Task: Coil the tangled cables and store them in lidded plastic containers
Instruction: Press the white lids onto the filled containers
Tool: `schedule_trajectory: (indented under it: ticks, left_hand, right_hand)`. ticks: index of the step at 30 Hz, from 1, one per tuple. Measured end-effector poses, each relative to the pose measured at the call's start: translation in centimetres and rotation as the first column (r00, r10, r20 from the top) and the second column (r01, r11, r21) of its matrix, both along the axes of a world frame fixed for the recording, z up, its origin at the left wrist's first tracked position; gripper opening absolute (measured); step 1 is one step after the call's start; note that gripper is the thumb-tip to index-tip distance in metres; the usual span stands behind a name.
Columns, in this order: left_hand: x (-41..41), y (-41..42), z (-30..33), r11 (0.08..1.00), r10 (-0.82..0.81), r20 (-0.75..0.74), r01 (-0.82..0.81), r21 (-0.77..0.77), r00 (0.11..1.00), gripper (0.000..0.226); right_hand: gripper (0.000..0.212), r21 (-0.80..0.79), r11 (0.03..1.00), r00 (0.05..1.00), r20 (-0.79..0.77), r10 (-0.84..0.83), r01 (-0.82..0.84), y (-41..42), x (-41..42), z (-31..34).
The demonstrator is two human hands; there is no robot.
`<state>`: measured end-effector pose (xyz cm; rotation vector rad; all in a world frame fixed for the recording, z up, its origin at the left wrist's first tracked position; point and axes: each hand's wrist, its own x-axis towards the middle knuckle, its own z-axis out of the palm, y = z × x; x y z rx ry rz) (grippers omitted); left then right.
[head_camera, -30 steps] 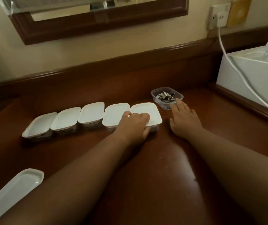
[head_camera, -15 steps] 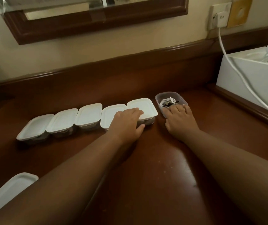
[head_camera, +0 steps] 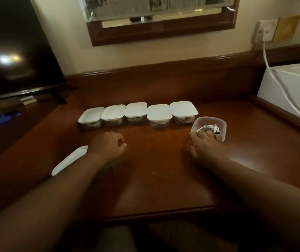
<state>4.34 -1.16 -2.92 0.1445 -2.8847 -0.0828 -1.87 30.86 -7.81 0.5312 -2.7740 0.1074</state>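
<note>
Right hand: my right hand grips the near rim of the open container, fingers curled over it.
Left hand: my left hand hovers curled, holding nothing.
Cable: white coil inside the open container.
Lidded containers: five, their row running along the tabletop's far edge.
Spare lid: near the left edge, long axis diagonal.
Writing: none legible.

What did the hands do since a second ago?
The left hand let go of the rightmost lidded container and pulled back toward the person, fingers curled, holding nothing. The right hand drew the open container of cables nearer, gripping its rim. The five lidded containers stay in a row; the spare lid stays put.
</note>
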Motion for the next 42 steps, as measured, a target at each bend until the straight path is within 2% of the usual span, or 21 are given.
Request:
schedule_trajectory:
  ticks: [7, 11, 15, 18, 20, 22, 24, 28, 30, 33, 37, 42]
  left_hand:
    - [6.0, -5.3, -0.6, 0.979, 0.195, 0.134, -0.184, -0.085, 0.972, 0.028]
    - [7.6, -6.7, -1.4, 0.972, 0.230, 0.206, -0.212, -0.103, 0.951, 0.031]
    - [8.0, -7.5, -2.0, 0.964, 0.264, 0.260, -0.263, -0.039, 0.929, 0.039]
    - [7.7, -7.3, -1.9, 0.965, 0.257, 0.248, -0.259, -0.026, 0.934, 0.034]
    - [7.4, -6.4, -1.5, 0.976, 0.211, 0.166, -0.217, 0.016, 0.963, 0.029]
    - [7.2, -5.0, -1.1, 0.984, 0.148, 0.052, -0.152, 0.097, 0.988, 0.024]
    - [6.9, -3.3, -0.7, 0.987, 0.062, -0.075, -0.050, 0.153, 0.995, 0.019]
    - [6.1, -0.3, -0.3, 0.960, -0.132, -0.279, 0.193, 0.205, 0.951, 0.017]
    - [5.5, 0.9, -0.4, 0.929, -0.260, -0.338, 0.329, 0.167, 0.905, 0.014]
    - [4.7, 2.6, -0.7, 0.890, -0.406, -0.320, 0.450, 0.076, 0.856, 0.013]
    - [3.8, 4.2, -1.6, 0.849, -0.506, -0.287, 0.528, 0.000, 0.814, 0.015]
    - [2.9, 4.7, -2.0, 0.796, -0.586, -0.194, 0.604, 0.044, 0.787, 0.015]
  right_hand:
    - [0.054, -0.049, 0.943, 0.938, 0.098, 0.333, -0.330, -5.1, 6.8, 0.8]
    - [0.046, -0.088, 0.870, 0.874, -0.021, 0.485, -0.485, -6.4, 8.4, -0.1]
    - [0.037, -0.125, 0.863, 0.870, -0.008, 0.493, -0.490, -5.6, 8.6, -0.3]
    - [0.046, -0.181, 0.902, 0.909, 0.070, 0.410, -0.392, -4.4, 8.0, -0.5]
    - [0.056, -0.333, 0.903, 0.914, 0.205, 0.350, -0.271, -3.8, 7.9, -0.3]
    - [0.070, -0.489, 0.857, 0.871, 0.339, 0.356, -0.160, -3.5, 7.5, 0.0]
    - [0.084, -0.588, 0.803, 0.841, 0.381, 0.384, -0.100, -3.5, 7.0, 0.2]
    - [0.104, -0.658, 0.752, 0.795, 0.429, 0.429, -0.050, -3.2, 5.6, 0.2]
    - [0.115, -0.648, 0.760, 0.769, 0.461, 0.443, -0.049, -3.1, 5.1, 0.4]
    - [0.120, -0.611, 0.789, 0.742, 0.496, 0.452, -0.073, -3.4, 4.4, 0.7]
    - [0.118, -0.591, 0.802, 0.718, 0.524, 0.459, -0.082, -3.6, 3.8, 0.7]
    - [0.115, -0.614, 0.783, 0.717, 0.502, 0.483, -0.097, -3.5, 3.7, 0.4]
